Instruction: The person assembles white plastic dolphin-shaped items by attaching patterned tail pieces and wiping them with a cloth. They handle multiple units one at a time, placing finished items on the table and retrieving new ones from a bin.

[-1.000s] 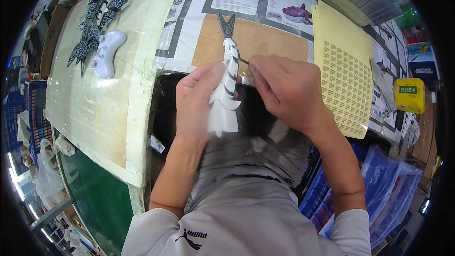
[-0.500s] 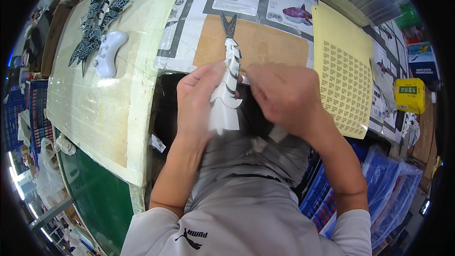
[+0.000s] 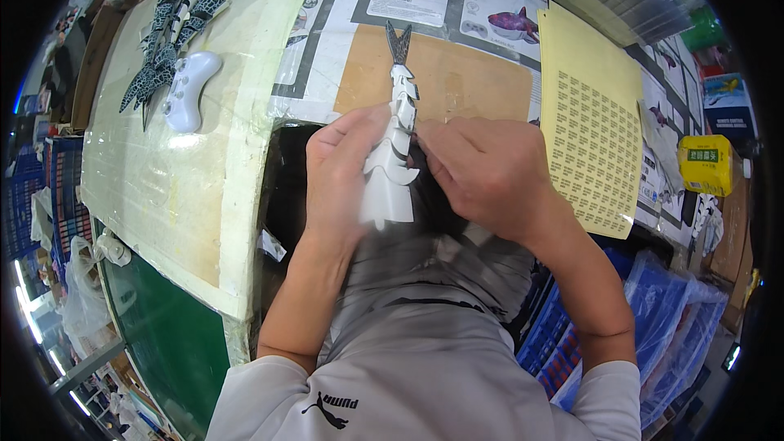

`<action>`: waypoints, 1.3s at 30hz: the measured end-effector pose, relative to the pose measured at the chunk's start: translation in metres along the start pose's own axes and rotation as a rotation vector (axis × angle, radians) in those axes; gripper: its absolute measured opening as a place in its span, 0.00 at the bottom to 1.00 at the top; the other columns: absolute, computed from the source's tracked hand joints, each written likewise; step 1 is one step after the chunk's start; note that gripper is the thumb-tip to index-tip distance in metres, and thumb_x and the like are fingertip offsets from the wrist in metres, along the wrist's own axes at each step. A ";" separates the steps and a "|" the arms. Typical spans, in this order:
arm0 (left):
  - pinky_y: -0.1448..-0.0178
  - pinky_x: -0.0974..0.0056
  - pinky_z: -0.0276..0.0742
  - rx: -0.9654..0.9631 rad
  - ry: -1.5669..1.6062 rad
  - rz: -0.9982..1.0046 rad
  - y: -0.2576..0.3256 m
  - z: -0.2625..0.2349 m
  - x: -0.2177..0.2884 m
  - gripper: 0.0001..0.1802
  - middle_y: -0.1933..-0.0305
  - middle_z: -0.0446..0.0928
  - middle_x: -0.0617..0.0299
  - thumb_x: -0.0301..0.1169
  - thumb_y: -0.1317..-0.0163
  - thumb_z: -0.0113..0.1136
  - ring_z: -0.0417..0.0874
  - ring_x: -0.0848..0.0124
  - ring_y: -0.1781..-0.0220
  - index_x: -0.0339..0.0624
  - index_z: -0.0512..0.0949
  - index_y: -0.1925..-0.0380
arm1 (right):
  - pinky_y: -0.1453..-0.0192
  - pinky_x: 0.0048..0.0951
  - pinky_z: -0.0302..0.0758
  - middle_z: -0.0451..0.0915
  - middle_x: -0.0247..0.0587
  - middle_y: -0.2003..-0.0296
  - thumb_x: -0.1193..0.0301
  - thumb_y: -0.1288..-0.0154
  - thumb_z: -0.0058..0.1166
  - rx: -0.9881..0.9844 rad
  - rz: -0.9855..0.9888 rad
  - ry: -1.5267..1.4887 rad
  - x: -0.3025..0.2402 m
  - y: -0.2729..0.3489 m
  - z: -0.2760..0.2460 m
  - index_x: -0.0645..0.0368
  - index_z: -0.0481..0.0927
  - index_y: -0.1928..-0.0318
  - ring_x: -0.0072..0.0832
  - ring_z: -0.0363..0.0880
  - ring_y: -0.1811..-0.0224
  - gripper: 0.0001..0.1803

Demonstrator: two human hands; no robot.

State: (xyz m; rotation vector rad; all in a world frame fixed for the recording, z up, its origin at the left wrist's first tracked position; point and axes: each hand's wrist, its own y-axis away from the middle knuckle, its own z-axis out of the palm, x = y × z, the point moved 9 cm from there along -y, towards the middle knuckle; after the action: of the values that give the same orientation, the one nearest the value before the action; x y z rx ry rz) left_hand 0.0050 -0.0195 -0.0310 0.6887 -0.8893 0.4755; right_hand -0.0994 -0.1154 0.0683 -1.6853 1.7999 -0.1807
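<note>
Head view: the left hand (image 3: 336, 163) curls firmly around a white, segmented plastic body (image 3: 392, 170) with a dark, patterned forked tail (image 3: 398, 45) pointing away, between both hands. The right hand (image 3: 490, 171) is curled, fingertips pinched just beside that body; whether they grip anything, one cannot tell. Well left of the left hand lies a white plastic controller (image 3: 193, 91); right of the right hand, a yellow label sheet (image 3: 590, 143).

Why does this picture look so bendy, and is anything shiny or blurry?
Head view: fisheye curves edges toward the dark rim; head view: glare whitens the pale tabletop near the white controller; head view: the left hand looks slightly blurred.
</note>
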 end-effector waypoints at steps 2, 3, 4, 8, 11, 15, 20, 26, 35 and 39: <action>0.72 0.70 0.81 0.014 0.005 -0.013 0.000 -0.001 -0.001 0.17 0.65 0.87 0.54 0.34 0.23 0.57 0.86 0.72 0.73 0.28 0.83 0.49 | 0.73 0.38 0.75 0.79 0.40 0.75 0.77 0.39 0.66 0.000 0.011 0.006 0.001 0.000 -0.001 0.57 0.84 0.60 0.40 0.82 0.75 0.07; 0.72 0.70 0.81 0.009 0.012 -0.018 0.000 -0.001 -0.001 0.17 0.65 0.87 0.54 0.35 0.23 0.57 0.86 0.72 0.73 0.28 0.83 0.49 | 0.73 0.38 0.75 0.80 0.40 0.75 0.77 0.40 0.66 0.010 0.030 0.024 0.003 0.000 -0.002 0.57 0.84 0.60 0.39 0.82 0.75 0.08; 0.72 0.70 0.81 0.013 -0.004 -0.014 0.000 -0.001 -0.001 0.17 0.64 0.87 0.53 0.35 0.23 0.57 0.86 0.72 0.73 0.28 0.83 0.49 | 0.73 0.38 0.75 0.80 0.40 0.75 0.77 0.40 0.66 0.031 0.090 0.043 0.009 0.000 -0.003 0.57 0.84 0.59 0.39 0.82 0.75 0.08; 0.72 0.70 0.82 0.014 -0.010 -0.016 0.000 -0.001 -0.001 0.17 0.64 0.87 0.53 0.35 0.23 0.57 0.86 0.72 0.73 0.29 0.82 0.49 | 0.75 0.37 0.75 0.79 0.34 0.76 0.71 0.40 0.61 0.051 -0.025 0.078 0.002 -0.001 -0.001 0.52 0.77 0.67 0.34 0.83 0.74 0.04; 0.72 0.70 0.82 0.018 0.012 -0.018 0.000 -0.001 -0.002 0.17 0.66 0.86 0.55 0.35 0.23 0.57 0.86 0.73 0.73 0.29 0.82 0.49 | 0.75 0.38 0.75 0.78 0.34 0.76 0.70 0.39 0.60 0.056 0.009 0.131 0.005 0.000 -0.001 0.52 0.77 0.67 0.35 0.82 0.76 0.04; 0.72 0.70 0.83 0.005 0.018 -0.004 0.000 0.000 -0.001 0.17 0.68 0.85 0.57 0.36 0.23 0.57 0.86 0.73 0.73 0.29 0.82 0.50 | 0.75 0.37 0.74 0.77 0.33 0.77 0.70 0.39 0.60 0.014 -0.059 0.117 -0.006 0.005 0.002 0.52 0.78 0.66 0.34 0.81 0.76 0.04; 0.72 0.69 0.83 0.017 0.017 0.005 0.001 0.001 -0.001 0.18 0.68 0.85 0.58 0.36 0.22 0.56 0.85 0.73 0.75 0.29 0.82 0.51 | 0.75 0.35 0.75 0.77 0.31 0.75 0.69 0.41 0.60 0.021 -0.098 0.129 -0.011 0.006 -0.001 0.53 0.80 0.62 0.31 0.81 0.75 0.07; 0.72 0.69 0.82 0.025 0.001 0.017 0.002 0.001 0.001 0.18 0.67 0.85 0.58 0.36 0.22 0.56 0.85 0.73 0.74 0.28 0.82 0.50 | 0.74 0.34 0.75 0.77 0.31 0.75 0.70 0.41 0.59 -0.004 -0.122 0.098 -0.013 0.007 -0.001 0.54 0.81 0.61 0.31 0.81 0.75 0.08; 0.67 0.69 0.82 0.028 0.007 -0.001 0.004 0.000 -0.001 0.16 0.65 0.87 0.56 0.32 0.23 0.57 0.85 0.74 0.72 0.27 0.84 0.50 | 0.75 0.35 0.75 0.76 0.33 0.77 0.69 0.40 0.60 0.006 -0.105 0.127 -0.014 0.009 -0.001 0.53 0.79 0.62 0.32 0.81 0.77 0.06; 0.65 0.69 0.83 -0.010 0.062 0.004 0.004 0.003 0.000 0.15 0.63 0.88 0.56 0.30 0.24 0.58 0.86 0.74 0.70 0.27 0.85 0.51 | 0.77 0.36 0.74 0.75 0.35 0.78 0.74 0.43 0.64 0.002 -0.072 0.100 -0.009 0.011 0.001 0.56 0.83 0.60 0.34 0.80 0.79 0.09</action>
State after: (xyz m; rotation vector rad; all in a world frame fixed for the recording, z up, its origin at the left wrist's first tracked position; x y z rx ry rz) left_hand 0.0001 -0.0191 -0.0283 0.6595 -0.8339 0.4926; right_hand -0.1084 -0.1052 0.0654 -1.7690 1.8118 -0.3029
